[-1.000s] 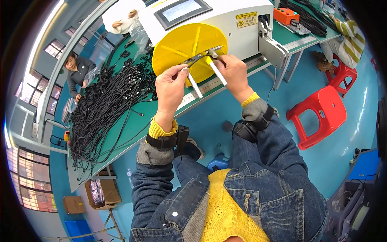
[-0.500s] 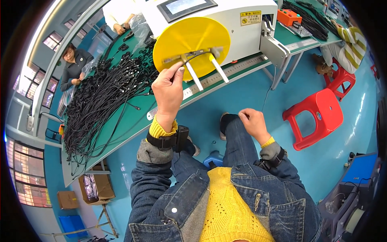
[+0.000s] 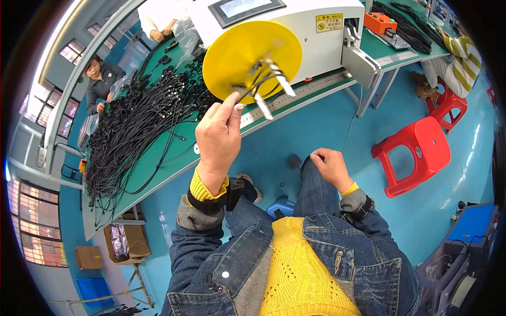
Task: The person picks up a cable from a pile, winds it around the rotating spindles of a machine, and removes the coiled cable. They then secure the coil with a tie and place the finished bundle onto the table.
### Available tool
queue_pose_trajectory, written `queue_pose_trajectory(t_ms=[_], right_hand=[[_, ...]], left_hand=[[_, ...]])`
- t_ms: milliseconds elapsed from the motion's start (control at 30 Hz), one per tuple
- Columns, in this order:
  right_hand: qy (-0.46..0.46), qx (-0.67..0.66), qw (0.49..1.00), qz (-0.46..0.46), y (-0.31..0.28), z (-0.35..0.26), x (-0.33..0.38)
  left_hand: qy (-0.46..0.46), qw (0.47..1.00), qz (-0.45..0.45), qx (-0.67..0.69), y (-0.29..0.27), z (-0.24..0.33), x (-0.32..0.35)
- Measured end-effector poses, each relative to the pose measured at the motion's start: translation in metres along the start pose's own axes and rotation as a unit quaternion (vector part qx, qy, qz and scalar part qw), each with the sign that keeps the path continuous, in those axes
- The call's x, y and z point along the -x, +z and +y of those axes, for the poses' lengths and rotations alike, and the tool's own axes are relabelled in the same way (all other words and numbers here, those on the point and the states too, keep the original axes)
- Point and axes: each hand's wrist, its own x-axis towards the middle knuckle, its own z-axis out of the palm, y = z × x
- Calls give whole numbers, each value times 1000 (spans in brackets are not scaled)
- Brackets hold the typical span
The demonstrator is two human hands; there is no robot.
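Observation:
My left hand is raised in front of a yellow disc on the front of a white winding machine. Thumb and forefinger pinch a black cable, which loops around the two pale pegs standing out from the disc. The pegs and the disc's middle are smeared by motion. Over my right thigh, away from the machine, my right hand is loosely closed, with nothing visible in it. A large heap of black cables lies on the green table to the left.
Red stools stand on the blue floor at the right. An orange box and more black cables lie on the table beyond the machine. Other people sit around the tables. A cardboard box stands at lower left.
The disc with its pegs has turned, and the cable now loops around the pegs. My left hand has dropped slightly, still pinching the cable. My right hand has barely moved.

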Motion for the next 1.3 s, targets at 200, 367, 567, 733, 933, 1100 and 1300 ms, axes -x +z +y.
queue_pose_trajectory(t_ms=[200, 367, 567, 733, 933, 1100, 1300], right_hand=[[12, -6, 1000, -5, 1, -2, -3], [14, -14, 1000, -21, 3, -6, -6], [-68, -49, 996, 35, -16, -38, -27], [-148, -119, 974, 124, -23, -93, -60], [-172, -52, 979, 98, -20, -110, -84], [-183, -127, 964, 145, -12, -108, -88], [-389, 16, 890, 239, -23, -96, -104]], left_hand=[[-7, 999, -8, 40, 8, 4, 12], [-5, 998, -3, 58, 24, 3, 19], [93, 992, -30, -76, 26, 29, -6], [197, 954, -19, -223, 33, 35, -18], [249, 942, -12, -224, 35, 38, -16], [271, 940, 9, -209, 33, 28, -9], [280, 943, 52, -171, 33, 20, -11]])
